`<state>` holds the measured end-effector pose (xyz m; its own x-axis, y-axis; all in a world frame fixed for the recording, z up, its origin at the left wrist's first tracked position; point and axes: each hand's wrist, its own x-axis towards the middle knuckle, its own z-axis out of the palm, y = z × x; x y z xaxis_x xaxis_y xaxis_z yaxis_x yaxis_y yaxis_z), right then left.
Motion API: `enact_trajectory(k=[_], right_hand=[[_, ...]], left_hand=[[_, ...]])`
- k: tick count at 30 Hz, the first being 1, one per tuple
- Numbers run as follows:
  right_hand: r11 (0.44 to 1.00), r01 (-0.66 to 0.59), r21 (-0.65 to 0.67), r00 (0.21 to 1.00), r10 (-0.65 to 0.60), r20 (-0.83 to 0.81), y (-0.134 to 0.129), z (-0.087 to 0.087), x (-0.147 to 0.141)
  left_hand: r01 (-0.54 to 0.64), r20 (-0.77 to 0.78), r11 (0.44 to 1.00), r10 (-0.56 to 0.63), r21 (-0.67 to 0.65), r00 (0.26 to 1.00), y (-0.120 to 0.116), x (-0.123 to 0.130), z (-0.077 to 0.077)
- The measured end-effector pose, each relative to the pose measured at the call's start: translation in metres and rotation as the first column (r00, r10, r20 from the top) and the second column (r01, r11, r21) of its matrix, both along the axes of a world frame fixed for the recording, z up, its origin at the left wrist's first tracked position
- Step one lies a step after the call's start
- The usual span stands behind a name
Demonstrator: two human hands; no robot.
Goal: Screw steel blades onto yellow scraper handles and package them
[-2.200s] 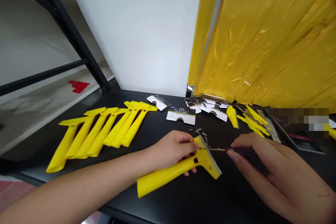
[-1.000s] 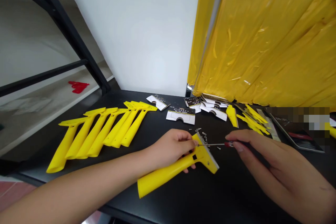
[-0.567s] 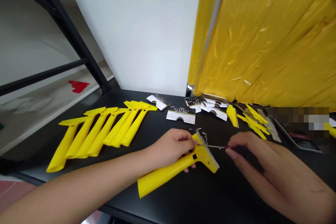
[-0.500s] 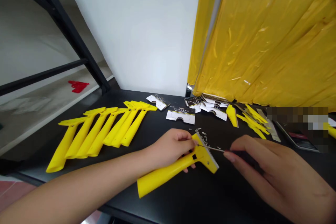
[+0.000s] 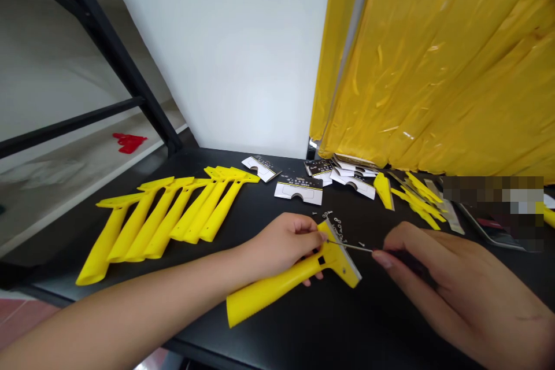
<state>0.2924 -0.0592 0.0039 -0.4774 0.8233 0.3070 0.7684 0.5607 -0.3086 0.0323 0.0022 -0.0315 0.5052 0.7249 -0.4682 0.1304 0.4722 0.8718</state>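
Observation:
My left hand (image 5: 288,243) grips the head of a yellow scraper (image 5: 277,289), thumb and finger at its upper corner. A metal blade strip runs along the scraper's right edge, and a dark screw shows near the lower corner. My right hand (image 5: 451,283) is closed round a screwdriver (image 5: 353,245); its handle is mostly hidden by the fingers, and its thin shaft reaches left to the upper corner of the head, beside my left thumb. Small screws and nuts (image 5: 337,222) lie just behind the blade.
Several yellow scraper handles (image 5: 160,217) lie in a row at the left of the black table (image 5: 303,335). Printed cards (image 5: 299,191) lie at the back. Yellow pieces (image 5: 418,199) are at the right, near a blurred patch. A black frame (image 5: 117,63) stands at left.
The fingers of my right hand have shifted very slightly on the screwdriver. The scraper and my left hand look almost unmoved.

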Motion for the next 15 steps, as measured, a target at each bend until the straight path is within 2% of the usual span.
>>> enact_trajectory(k=[15], right_hand=[[1.0, -0.021, -0.01, 1.0, 0.021, 0.0, -0.0007, -0.0009, 0.0013]], left_hand=[[-0.006, -0.001, 1.0, 0.006, -0.01, 1.0, 0.0008, 0.0003, -0.0003]])
